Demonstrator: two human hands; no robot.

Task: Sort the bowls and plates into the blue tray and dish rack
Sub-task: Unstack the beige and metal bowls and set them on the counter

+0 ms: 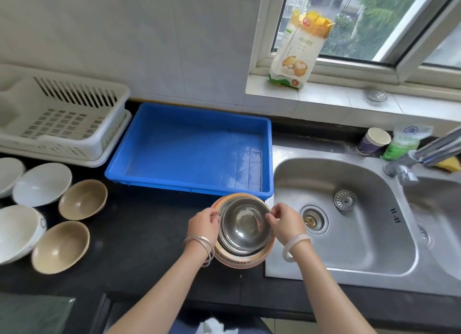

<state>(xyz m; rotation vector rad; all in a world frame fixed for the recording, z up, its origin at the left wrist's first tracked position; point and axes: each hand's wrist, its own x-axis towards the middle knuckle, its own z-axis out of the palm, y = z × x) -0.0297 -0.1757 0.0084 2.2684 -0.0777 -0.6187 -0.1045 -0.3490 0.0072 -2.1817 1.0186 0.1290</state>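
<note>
A stack of steel bowls (243, 225) sits nested inside an orange-rimmed bowl (240, 259) on the black counter, just in front of the blue tray (147, 124). My left hand (203, 224) grips the left rim of the top steel bowl and my right hand (284, 221) pinches its right rim. The blue tray holds nothing. The white dish rack (104, 114) stands at the far left, also with nothing in it. Two tan bowls (83, 199) (61, 246) and several white bowls (42, 184) lie on the counter at the left.
A steel sink (349, 254) lies right of the stack, with a faucet (424, 154) over it. A paper cup (373, 141), a green bag and a yellow sponge stand behind the sink. A flour bag (299, 49) leans on the window sill.
</note>
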